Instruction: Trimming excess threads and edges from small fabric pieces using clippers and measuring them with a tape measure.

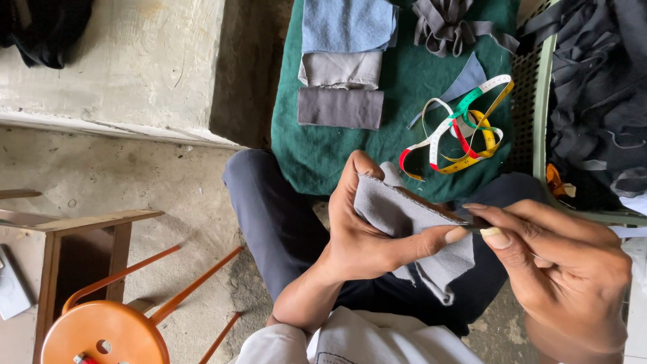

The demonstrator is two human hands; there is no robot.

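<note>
Orange stool [101, 334] sitting at seven o'clock, on bare floor. Left hand [367, 232] is gripping a folded grey cloth piece [411, 222] at centre, thumb and fingers clamping the fold so its stitched edge is facing up. Right hand [559, 269], at four o'clock, is pinching that edge, likely around a needle; too small to tell. Green mat [317, 152] at twelve is carrying stacked swatches [344, 64] and a coiled measuring tape [465, 128], within reach.
</note>
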